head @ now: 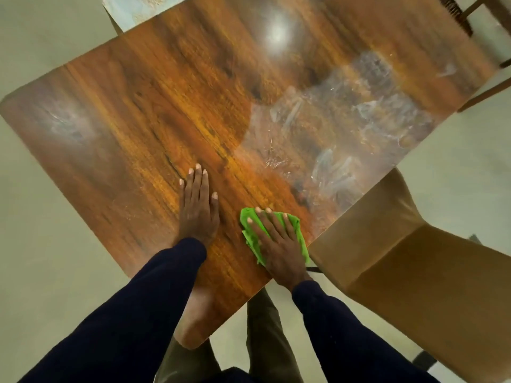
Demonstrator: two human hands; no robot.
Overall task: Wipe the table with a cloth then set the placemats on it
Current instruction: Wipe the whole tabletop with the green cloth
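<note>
A glossy brown wooden table (171,106) fills most of the head view. My right hand (279,244) lies flat with spread fingers on a bright green cloth (250,230), pressing it onto the tabletop near the front right edge. My left hand (197,205) rests flat and open on the bare wood just left of the cloth. Pale wet smears (345,128) streak the right half of the tabletop. A light patterned placemat (132,9) shows at the top left beyond the table's far edge, mostly cut off by the frame.
A tan padded chair (414,277) stands tight against the table's right front edge. Parts of a wooden chair (475,12) show at the top right. Pale floor (49,244) surrounds the table. My legs stand below the near corner.
</note>
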